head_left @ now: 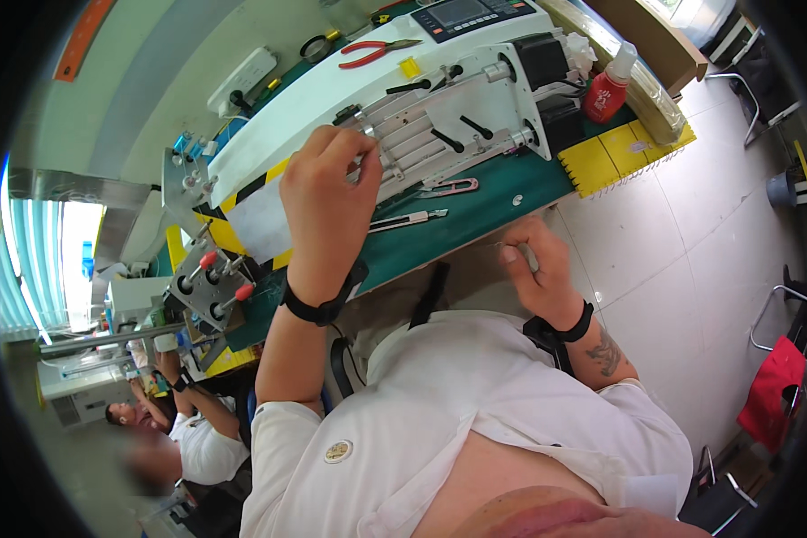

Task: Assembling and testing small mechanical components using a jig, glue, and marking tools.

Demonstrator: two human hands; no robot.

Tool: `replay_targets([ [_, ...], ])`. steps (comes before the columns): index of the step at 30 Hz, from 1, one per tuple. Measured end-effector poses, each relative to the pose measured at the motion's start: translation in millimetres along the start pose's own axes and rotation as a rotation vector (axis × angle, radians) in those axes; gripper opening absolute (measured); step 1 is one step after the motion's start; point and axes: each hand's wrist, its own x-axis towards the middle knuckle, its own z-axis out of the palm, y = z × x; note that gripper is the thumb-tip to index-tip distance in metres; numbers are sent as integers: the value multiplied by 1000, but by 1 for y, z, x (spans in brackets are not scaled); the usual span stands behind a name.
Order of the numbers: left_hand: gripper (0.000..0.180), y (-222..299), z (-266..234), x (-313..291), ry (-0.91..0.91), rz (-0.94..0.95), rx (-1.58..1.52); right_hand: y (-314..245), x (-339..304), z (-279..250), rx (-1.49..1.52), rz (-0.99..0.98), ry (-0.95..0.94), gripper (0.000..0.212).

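Note:
My left hand is raised over the near side of a white machine with metal rods and black lever handles. Its fingertips are pinched together; whatever they may hold is too small to make out. My right hand hangs just off the table's front edge, thumb and index finger closed together. A faint thin line seems to run from its fingertips, too fine to name. Below the rods, on the green table mat, lie a white utility knife and a pink-handled cutter.
Red-handled pliers and a roll of tape lie on and behind the machine. A red bottle stands at the right by a yellow mat. Left of me is a bracket with red-tipped knobs. Another person sits at lower left.

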Motion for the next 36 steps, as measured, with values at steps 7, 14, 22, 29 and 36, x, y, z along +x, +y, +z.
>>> replay_targets([
  [7, 9, -1, 27, 6, 28, 186, 100, -13, 11, 12, -36, -65, -59, 17],
  [14, 14, -10, 33, 2, 103, 283, 8, -32, 21, 33, -76, -112, -118, 17],
  [22, 20, -12, -19, -88, 254, 132, -110, -66, 68, 83, -201, -181, -274, 16],
  [29, 19, -30, -46, -141, 287, -149, -493, -81, 67, 143, -126, -140, -319, 14],
  [36, 20, -56, -67, -164, 338, -149, -488, -97, 69, 179, -126, -176, -408, 15],
])
